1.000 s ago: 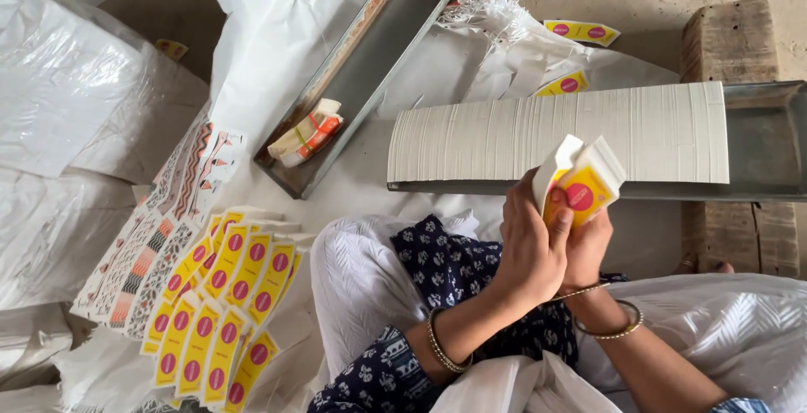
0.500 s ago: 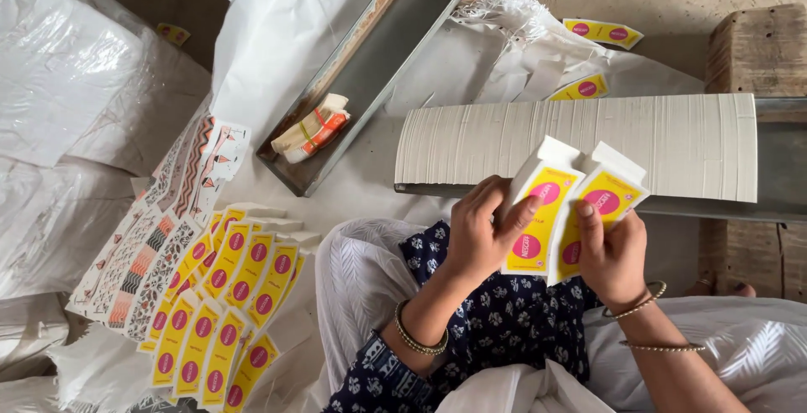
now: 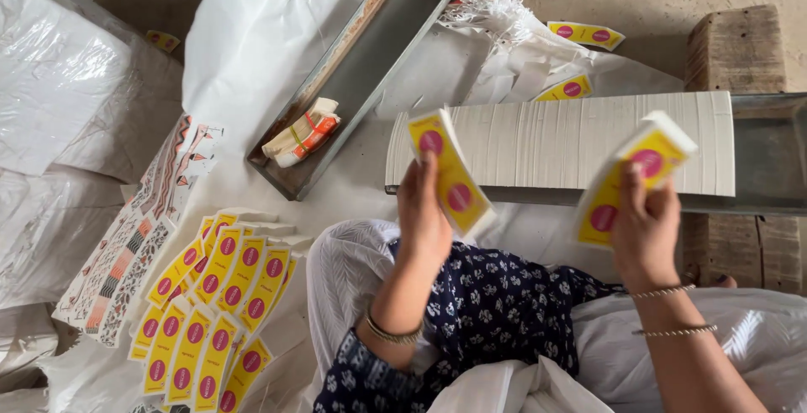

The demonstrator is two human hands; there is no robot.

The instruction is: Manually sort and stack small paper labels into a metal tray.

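left hand [image 3: 423, 211] w/ a yellow label stack [image 3: 450, 173], pink-red dots, white edge. right hand [image 3: 643, 228] w/ a 2nd yellow stack [image 3: 630, 179], same pink dots. row of cards [image 3: 580, 140] is plain white, fine grey lines. trays [image 3: 370, 60] grey metal, rusty rim. small bundle [image 3: 303, 131] cream w/ orange-red. floor labels [image 3: 214, 295] yellow w/ pink dots; printed sheets [image 3: 134, 245] white w/ red, black & orange motifs. garment [image 3: 496, 312] navy, white floral print. plastic sheets [image 3: 261, 26] white. bangles [image 3: 672, 291] silver.
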